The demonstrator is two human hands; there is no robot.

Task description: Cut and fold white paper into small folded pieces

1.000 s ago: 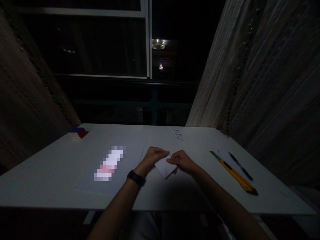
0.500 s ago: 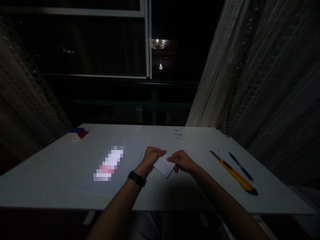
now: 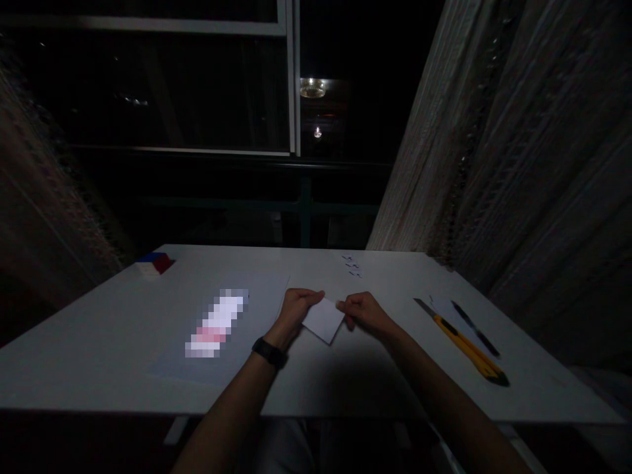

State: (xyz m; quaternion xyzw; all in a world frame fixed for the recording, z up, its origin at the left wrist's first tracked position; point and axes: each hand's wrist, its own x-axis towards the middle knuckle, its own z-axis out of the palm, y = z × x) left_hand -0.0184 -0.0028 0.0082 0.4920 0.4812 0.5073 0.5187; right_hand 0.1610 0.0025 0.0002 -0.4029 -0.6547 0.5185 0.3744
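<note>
A small white square of paper is held just above the white table, in front of me near the middle. My left hand, with a dark watch on its wrist, pinches the paper's left corner with closed fingers. My right hand pinches the right corner, fingers curled. The room is dim, so fine folds in the paper do not show.
A yellow utility knife and a black pen lie at the right. A large sheet lies left of my hands. A red and blue block sits at the far left corner. Small paper scraps lie beyond my hands. Curtains hang on both sides.
The paper has been turned and flattened between my hands. My right hand shifted slightly right and away from me, and my left hand moved a little with it.
</note>
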